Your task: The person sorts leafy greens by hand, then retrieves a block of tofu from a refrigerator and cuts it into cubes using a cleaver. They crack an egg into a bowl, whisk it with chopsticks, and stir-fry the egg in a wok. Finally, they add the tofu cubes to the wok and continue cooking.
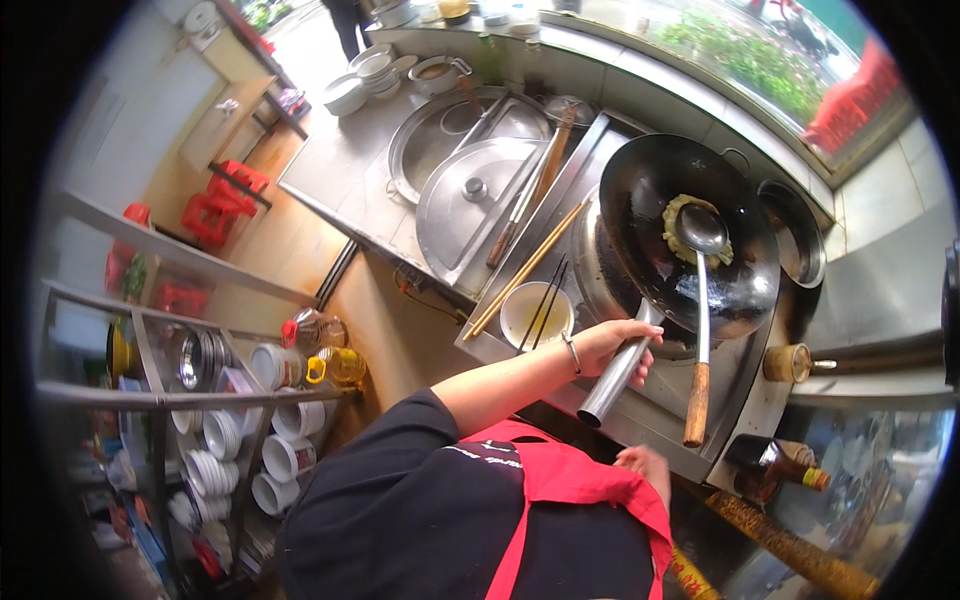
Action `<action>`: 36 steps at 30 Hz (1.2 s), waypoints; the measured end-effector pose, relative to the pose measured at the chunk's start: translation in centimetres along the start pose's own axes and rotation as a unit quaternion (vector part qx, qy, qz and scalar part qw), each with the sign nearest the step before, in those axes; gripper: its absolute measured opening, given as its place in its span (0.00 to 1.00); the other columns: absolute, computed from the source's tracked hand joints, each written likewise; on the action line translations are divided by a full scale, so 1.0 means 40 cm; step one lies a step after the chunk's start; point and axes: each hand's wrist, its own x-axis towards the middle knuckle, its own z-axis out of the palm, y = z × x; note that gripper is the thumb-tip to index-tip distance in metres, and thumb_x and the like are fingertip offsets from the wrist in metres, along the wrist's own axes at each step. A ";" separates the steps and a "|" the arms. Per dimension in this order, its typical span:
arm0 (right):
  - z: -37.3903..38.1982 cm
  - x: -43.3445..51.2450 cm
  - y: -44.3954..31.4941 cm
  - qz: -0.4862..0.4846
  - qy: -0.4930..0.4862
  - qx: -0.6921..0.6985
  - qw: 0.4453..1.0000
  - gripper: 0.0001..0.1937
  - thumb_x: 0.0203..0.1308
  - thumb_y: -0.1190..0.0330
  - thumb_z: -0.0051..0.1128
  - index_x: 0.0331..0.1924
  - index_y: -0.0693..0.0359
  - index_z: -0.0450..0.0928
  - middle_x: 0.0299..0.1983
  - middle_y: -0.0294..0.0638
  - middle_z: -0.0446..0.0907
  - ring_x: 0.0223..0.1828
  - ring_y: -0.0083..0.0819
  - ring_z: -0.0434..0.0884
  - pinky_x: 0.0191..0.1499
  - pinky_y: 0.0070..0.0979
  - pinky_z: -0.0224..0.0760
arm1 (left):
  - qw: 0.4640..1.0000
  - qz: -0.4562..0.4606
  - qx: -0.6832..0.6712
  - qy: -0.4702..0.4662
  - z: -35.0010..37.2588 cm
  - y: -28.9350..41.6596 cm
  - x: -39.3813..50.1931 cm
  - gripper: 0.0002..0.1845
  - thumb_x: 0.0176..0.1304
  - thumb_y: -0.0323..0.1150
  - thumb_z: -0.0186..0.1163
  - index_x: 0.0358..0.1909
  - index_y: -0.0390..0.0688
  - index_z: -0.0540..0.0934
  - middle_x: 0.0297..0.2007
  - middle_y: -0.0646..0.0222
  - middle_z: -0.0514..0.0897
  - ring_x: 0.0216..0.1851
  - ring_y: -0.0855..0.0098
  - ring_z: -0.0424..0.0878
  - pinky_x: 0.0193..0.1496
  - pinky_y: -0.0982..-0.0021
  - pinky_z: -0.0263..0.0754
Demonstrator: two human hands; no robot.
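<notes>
My left hand (pixel 619 346) grips the tubular metal handle of a black wok (pixel 645 217), which is tilted over the burner at the right. A ladle (pixel 703 225) with a wooden handle lies in the wok, its bowl resting on a yellowish egg-like piece of food (pixel 681 241). Near the red apron at my body is my right hand (pixel 645 461), blurred, with nothing seen in it. A white bowl (pixel 510 322) with yellow residue stands left of the wok handle, dark chopsticks (pixel 546 304) lying across it.
Long wooden chopsticks (pixel 525 270) lie on the steel counter. Further left are a large round lid (pixel 450 217) and a big pot (pixel 409 142). A metal basin (pixel 806 240), a cup (pixel 786 363) and dark bottles (pixel 776 459) stand at the right. Shelves with bowls (pixel 214 435) are at the lower left.
</notes>
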 end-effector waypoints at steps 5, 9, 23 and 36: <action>-0.188 0.183 0.330 0.189 0.119 -0.213 0.951 0.16 0.67 0.61 0.41 0.38 0.65 0.77 0.31 0.47 0.82 0.29 0.33 0.82 0.26 0.29 0.74 | 0.990 0.042 0.104 0.086 0.031 -0.018 -0.140 0.22 0.69 0.50 0.51 0.52 0.42 0.70 0.33 0.64 0.81 0.28 0.72 0.82 0.33 0.68 0.81; -0.219 0.252 0.321 0.177 0.134 -0.251 0.942 0.16 0.67 0.61 0.42 0.38 0.65 0.77 0.30 0.47 0.81 0.29 0.33 0.82 0.26 0.29 0.74 | 0.964 0.064 0.146 0.211 -0.026 -0.099 -0.335 0.20 0.68 0.46 0.55 0.53 0.43 0.71 0.34 0.67 0.81 0.29 0.75 0.82 0.35 0.72 0.80; -0.116 0.345 0.213 0.129 0.097 -0.348 0.923 0.13 0.65 0.64 0.43 0.37 0.65 0.77 0.29 0.45 0.81 0.28 0.32 0.81 0.26 0.28 0.73 | 0.909 0.156 -0.017 0.387 -0.111 -0.325 -0.672 0.17 0.65 0.42 0.60 0.48 0.43 0.73 0.34 0.67 0.81 0.30 0.74 0.81 0.35 0.75 0.77; 0.081 0.412 0.167 0.087 0.064 -0.455 0.884 0.11 0.64 0.67 0.44 0.36 0.65 0.78 0.28 0.43 0.81 0.27 0.30 0.80 0.25 0.28 0.72 | 0.881 0.143 -0.047 0.449 -0.314 -0.402 -0.894 0.22 0.63 0.43 0.63 0.50 0.39 0.72 0.39 0.57 0.81 0.34 0.66 0.82 0.40 0.67 0.81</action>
